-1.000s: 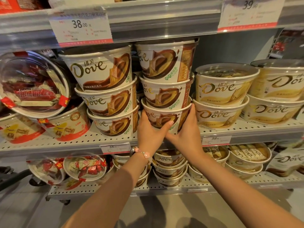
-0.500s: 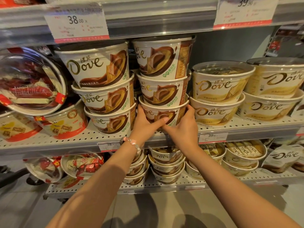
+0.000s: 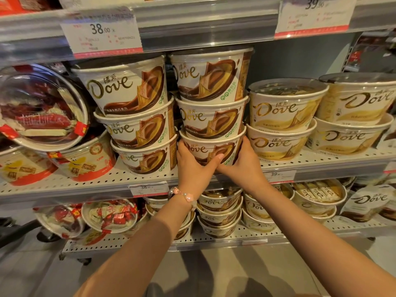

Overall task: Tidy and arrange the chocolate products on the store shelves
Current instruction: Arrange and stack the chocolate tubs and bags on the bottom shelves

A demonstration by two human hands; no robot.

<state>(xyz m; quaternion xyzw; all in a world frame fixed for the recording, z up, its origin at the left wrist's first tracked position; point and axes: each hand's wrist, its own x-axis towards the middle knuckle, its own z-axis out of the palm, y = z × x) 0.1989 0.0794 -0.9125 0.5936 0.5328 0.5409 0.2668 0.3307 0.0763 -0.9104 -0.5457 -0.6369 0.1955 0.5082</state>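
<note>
Two stacks of three brown Dove chocolate tubs stand on the middle shelf [image 3: 64, 187]. My left hand [image 3: 194, 168] and my right hand [image 3: 244, 166] clasp the bottom tub [image 3: 211, 150] of the right stack from both sides. Two more brown tubs [image 3: 211, 116] rest on it, reaching up to the shelf above. The left stack [image 3: 139, 125] leans slightly beside it. A pink bead bracelet is on my left wrist.
Gold Dove tubs [image 3: 282, 123] are stacked two high to the right. Red-and-white candy tubs [image 3: 42, 108] lean at the left. More tubs fill the lower shelf [image 3: 225, 217]. Price tags [image 3: 102, 33] hang from the shelf edges.
Both hands stay on the bottom tub while its stack has turned so the Dove lettering faces more to the front. The view has shifted slightly.
</note>
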